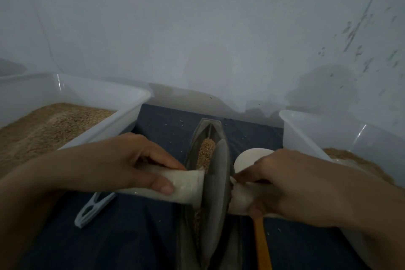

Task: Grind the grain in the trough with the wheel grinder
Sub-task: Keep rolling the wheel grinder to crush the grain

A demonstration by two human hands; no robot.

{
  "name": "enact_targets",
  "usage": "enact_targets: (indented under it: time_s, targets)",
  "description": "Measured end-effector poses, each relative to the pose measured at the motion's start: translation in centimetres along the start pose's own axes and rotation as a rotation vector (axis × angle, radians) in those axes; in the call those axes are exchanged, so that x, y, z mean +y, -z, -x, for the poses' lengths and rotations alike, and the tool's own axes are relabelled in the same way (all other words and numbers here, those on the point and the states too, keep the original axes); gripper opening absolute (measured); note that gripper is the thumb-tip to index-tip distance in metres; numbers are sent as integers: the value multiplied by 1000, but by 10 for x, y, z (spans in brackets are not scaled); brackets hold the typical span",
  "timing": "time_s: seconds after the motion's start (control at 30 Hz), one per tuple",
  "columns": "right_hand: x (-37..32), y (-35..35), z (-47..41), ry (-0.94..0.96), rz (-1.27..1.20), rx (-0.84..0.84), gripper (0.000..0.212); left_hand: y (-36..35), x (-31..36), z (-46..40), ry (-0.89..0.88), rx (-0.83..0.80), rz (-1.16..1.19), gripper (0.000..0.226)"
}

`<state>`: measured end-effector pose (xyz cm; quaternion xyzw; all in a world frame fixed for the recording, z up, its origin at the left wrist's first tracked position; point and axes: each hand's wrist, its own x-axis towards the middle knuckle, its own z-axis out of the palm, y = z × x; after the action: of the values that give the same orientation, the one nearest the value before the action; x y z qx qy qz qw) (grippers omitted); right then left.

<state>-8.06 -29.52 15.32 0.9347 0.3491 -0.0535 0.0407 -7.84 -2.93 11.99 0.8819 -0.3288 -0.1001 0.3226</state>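
Behind everything, a pale blue-grey wall (219, 28), scuffed toward the right. Underneath, a dark blue cloth (135, 237) spread across the work surface, dotted with stray kernels. At left, a large translucent plastic bin (122, 94) heaped with tan grain; at right, a second translucent bin (306, 129) with a lower brown pile in its near corner. Down the middle, running away toward the wall, a narrow boat-shaped metal trough (208, 125), its far tip pointed, with grain (205, 151) lying along the groove. Standing upright in the groove, just nearer than the grain, the dark disc of the wheel grinder (217, 182), with a pale handle through its centre and sticking out to both sides. Left hand (122, 166) wrapped around the left handle, fingers curled over the top, thumb pressed along the near side. Right hand (291, 184) gripping the right handle, fingers curled around it. Beyond the right hand, a white spoon (252, 158) with an orange shaft reaching toward the viewer, lying beside the trough. Left of the trough, a small pale blue plastic clip (92, 210) on the cloth.
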Motion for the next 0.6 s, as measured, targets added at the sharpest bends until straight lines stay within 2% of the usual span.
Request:
enact_targets:
  time_s: [0.1,0.2,0.27,0.33,0.43,0.6]
  targets:
    - [12,-11,-19,-100,-15,40,40,-9,-8,-13,73,215,-154,30]
    - [23,-26,-43,-179,24,202,50,-21,-23,-28,197,462,-303,27]
    - [27,-36,-52,-212,79,303,59,-29,-31,-37,168,597,-396,32]
    - [30,-40,-55,-224,87,327,62,-31,-34,-40,124,636,-419,35]
    - [27,-33,-48,-152,115,253,47,-24,-31,-33,135,516,-330,35]
    - [5,-9,-15,-1,41,60,27,-2,-10,-3,37,73,-48,32]
